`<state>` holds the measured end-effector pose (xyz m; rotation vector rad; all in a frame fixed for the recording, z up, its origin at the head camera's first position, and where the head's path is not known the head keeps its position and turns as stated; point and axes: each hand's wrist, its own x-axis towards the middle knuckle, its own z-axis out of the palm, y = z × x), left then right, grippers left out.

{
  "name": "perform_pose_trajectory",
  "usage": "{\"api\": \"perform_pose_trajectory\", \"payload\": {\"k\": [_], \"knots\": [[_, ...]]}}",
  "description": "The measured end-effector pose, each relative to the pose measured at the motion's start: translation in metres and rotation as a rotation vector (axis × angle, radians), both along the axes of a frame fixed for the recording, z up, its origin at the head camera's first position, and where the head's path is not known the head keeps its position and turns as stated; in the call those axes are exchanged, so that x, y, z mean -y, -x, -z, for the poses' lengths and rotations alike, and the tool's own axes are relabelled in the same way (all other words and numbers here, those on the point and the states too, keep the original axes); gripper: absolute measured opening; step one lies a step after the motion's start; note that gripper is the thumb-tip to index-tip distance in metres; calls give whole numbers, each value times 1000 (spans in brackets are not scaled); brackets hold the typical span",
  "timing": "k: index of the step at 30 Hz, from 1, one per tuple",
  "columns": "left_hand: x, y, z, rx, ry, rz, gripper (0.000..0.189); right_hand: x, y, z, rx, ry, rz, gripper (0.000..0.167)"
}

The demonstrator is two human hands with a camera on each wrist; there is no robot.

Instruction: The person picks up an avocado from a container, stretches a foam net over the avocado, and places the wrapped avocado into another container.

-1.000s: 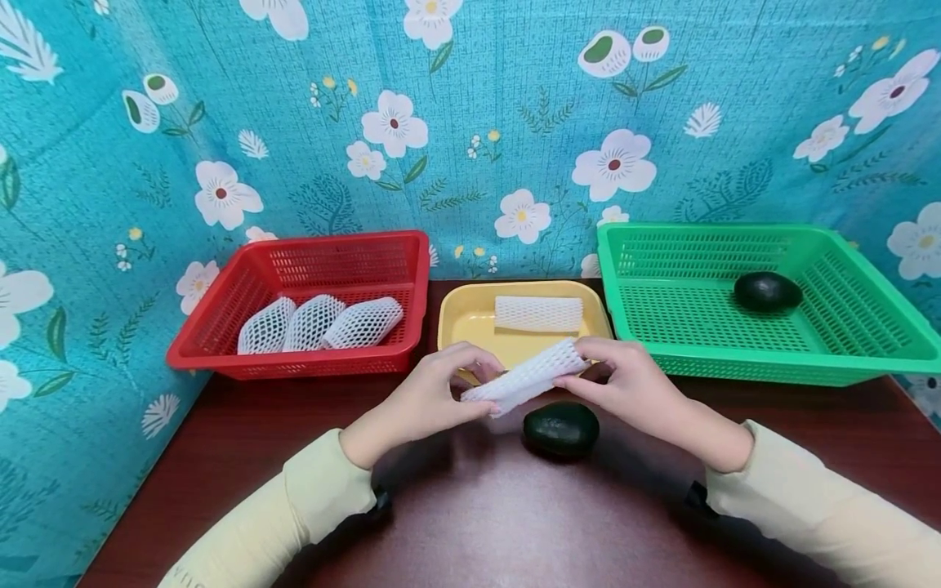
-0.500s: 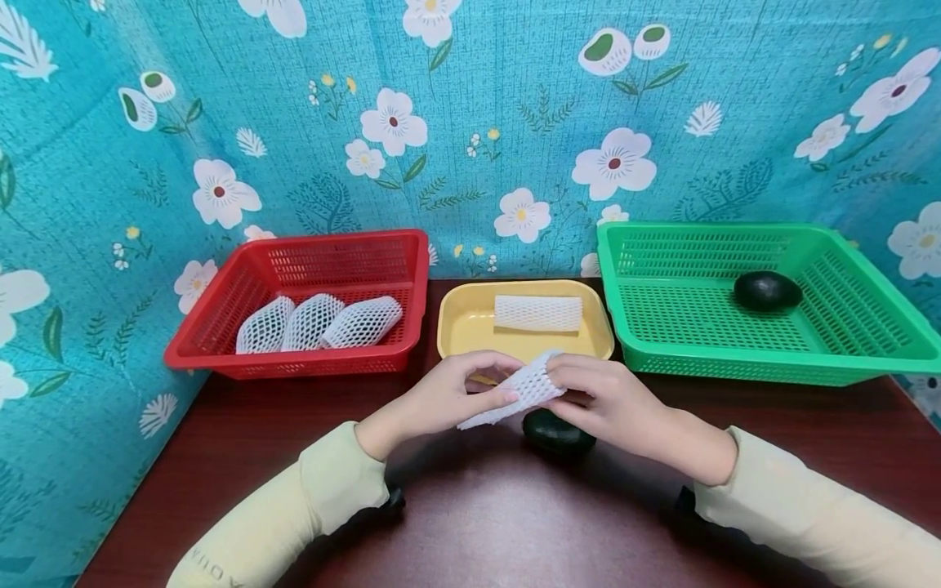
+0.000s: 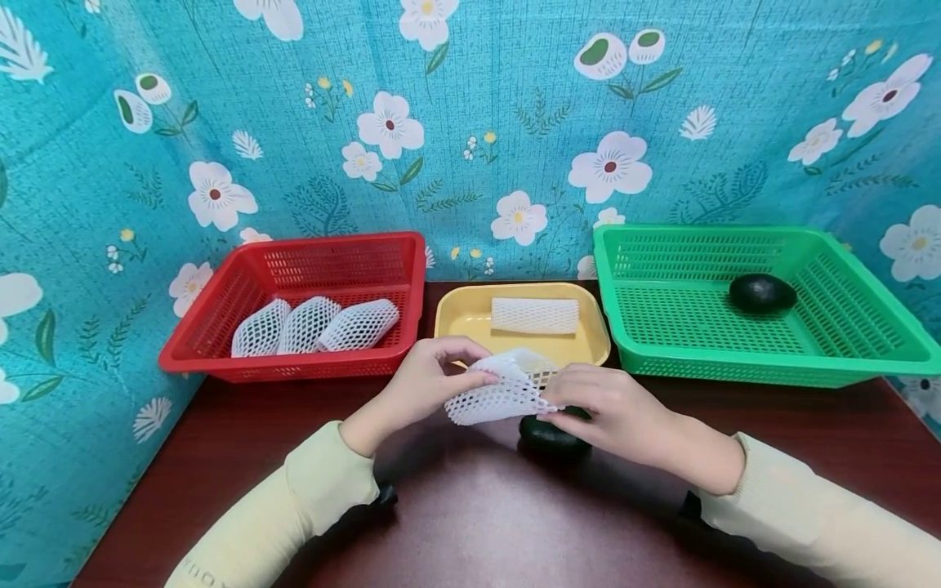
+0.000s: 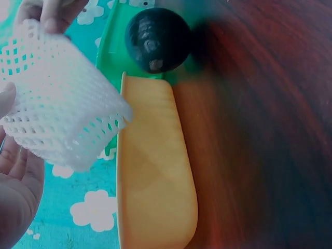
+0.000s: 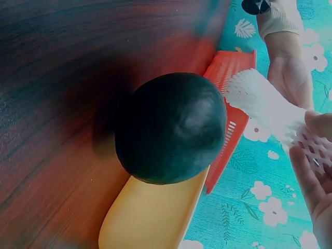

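In the head view, my left hand grips the left part of a white foam net sleeve, thumb on its near side. My right hand pinches the sleeve's right end, which is spread partly open. Seen from the left wrist, the sleeve is a loose mesh tube with nothing visible inside. A dark green avocado lies on the table just under my right fingers, partly hidden by them. It looms large in the right wrist view, where the avocado is apart from the sleeve.
A yellow tray behind my hands holds another flat foam sleeve. To the left, a red basket contains 3 net-wrapped items. The green basket on the right has one avocado. A floral cloth hangs behind.
The sleeve, first stretched flat between both hands, has turned and its right end has been spread wider. My right hand has moved slightly down, now covering part of the avocado.
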<state>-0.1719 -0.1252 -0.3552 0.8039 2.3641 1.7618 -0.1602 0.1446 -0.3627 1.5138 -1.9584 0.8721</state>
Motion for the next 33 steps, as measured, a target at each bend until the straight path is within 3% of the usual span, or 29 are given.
{"api": "perform_pose_trajectory", "payload": {"k": [9, 14, 19, 26, 30, 33], "knots": [[10, 1, -4, 2, 23, -67, 21, -7, -3, -1, 19, -45, -23, 28], [9, 1, -3, -2, 20, -65, 21, -7, -3, 0, 22, -49, -10, 29], [6, 0, 0, 6, 18, 6, 29, -4, -1, -5, -10, -45, -6, 29], [12, 5, 9, 134, 90, 168, 55, 0, -1, -11, -61, -45, 11, 31], [14, 7, 13, 182, 127, 236, 51, -1, 1, -10, -71, -38, -8, 31], [13, 5, 12, 162, 154, 237, 39, -3, 0, -9, -45, -67, 10, 34]]}}
